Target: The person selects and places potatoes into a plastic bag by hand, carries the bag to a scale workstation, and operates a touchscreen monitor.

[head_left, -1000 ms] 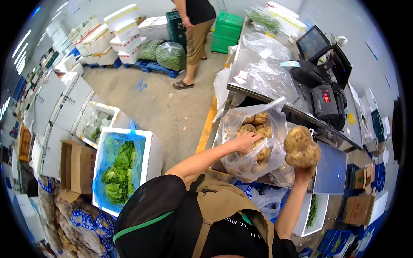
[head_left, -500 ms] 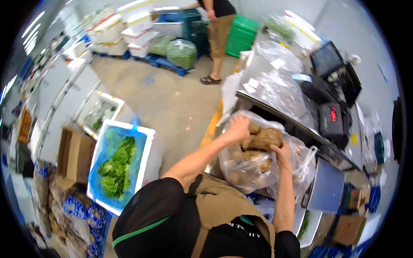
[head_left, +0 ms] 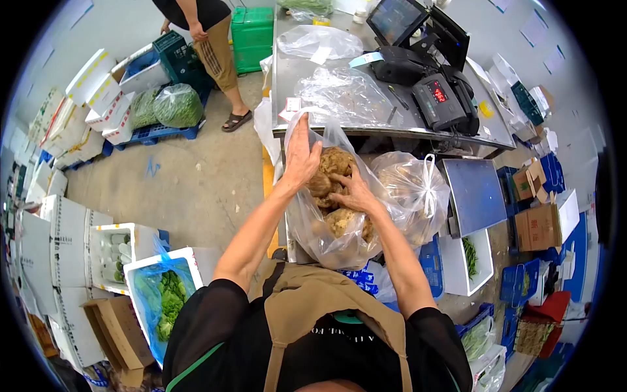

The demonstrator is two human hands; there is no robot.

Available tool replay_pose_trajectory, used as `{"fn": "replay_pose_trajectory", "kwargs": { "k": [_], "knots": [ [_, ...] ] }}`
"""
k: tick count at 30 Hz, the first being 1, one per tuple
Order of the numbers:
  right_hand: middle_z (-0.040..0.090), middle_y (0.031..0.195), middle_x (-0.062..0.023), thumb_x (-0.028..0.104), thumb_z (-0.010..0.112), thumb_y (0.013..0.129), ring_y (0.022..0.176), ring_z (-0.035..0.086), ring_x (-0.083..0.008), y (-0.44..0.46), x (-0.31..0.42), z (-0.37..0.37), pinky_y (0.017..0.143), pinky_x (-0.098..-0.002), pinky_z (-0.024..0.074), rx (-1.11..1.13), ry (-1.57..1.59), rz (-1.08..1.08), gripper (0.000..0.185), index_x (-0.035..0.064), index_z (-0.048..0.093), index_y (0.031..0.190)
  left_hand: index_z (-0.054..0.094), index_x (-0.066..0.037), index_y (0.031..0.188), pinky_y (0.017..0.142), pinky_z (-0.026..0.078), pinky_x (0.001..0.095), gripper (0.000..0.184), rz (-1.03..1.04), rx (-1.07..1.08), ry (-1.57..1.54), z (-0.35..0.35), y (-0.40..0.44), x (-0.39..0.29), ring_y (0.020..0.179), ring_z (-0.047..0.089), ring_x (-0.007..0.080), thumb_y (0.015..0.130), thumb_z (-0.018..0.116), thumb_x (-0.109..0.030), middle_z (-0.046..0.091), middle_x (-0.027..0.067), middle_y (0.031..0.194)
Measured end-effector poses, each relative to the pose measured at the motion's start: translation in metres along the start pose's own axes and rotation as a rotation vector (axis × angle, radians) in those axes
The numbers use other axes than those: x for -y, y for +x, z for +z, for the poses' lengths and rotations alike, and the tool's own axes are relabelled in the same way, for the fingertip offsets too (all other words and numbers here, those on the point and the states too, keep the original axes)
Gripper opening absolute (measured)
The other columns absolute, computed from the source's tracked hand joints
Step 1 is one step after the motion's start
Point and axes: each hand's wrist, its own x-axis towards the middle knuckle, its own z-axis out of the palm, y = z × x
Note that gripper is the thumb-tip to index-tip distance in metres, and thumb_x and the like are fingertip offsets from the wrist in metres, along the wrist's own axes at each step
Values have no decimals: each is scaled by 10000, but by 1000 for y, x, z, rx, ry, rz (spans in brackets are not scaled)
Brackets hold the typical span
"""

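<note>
A clear plastic bag (head_left: 307,225) stands open in front of me, with several large brown potatoes (head_left: 339,222) inside. My left hand (head_left: 302,153) is at the bag's left rim, its fingers stretched upward and apart, with nothing gripped. My right hand (head_left: 354,193) reaches into the bag from the right, fingers spread over the potatoes. Right beside it sits a second clear bag (head_left: 411,196), tied at the top, with its contents faintly visible.
Behind the bags is a metal table (head_left: 284,78) with loose plastic, a scale (head_left: 439,101) and screens (head_left: 398,21). A metal plate (head_left: 475,196) lies to the right. Lettuce (head_left: 171,304) fills a foam box at left. Another person (head_left: 215,52) stands at the back left.
My right hand has brought the large potato down into the open bag and now lies over the potatoes. My left hand has moved to the bag's rim. The view has turned right.
</note>
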Motion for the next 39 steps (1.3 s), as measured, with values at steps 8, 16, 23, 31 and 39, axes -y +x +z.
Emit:
{"fn": "replay_pose_trajectory", "kwargs": {
  "k": [8,16,23,31,39],
  "knots": [
    [249,1380,-300,376,621,826,1257,336,-433,-82,4,-33,1047,-414,312,146,38,38,650,71,394,1353,194,79,1390,1115,178,391,705,21,-7,42,1,-9,0,1336,248,368,817,563,-104,266,254,1426],
    [617,729,-163,416,684,751,657,598,-277,-137,34,-63,600,-378,479,431,90,23,531,8,563,1070,248,83,1369,1109,203,419,627,7,-70,297,11,-31,14,1319,275,372,871,513,-189,295,266,1406],
    [524,1151,-199,213,771,641,1006,529,-363,-144,31,-14,832,-410,430,216,2,-363,359,8,639,903,269,19,1389,1072,239,474,667,-155,-191,24,26,-39,25,1299,316,385,754,457,-60,317,235,1412],
    [548,982,-202,177,710,704,888,545,-320,-100,49,14,734,-383,431,182,-115,-556,293,24,615,935,187,-25,1417,1038,242,514,857,-195,-95,68,22,-43,2,1281,303,358,650,566,-50,293,194,1395],
    [530,805,-168,135,697,715,725,514,-306,-88,54,2,631,-373,406,376,-76,-538,202,10,604,843,377,-145,1339,927,369,477,587,-353,-205,225,6,-21,5,1104,457,389,767,506,-149,444,252,1215]
  ]
}}
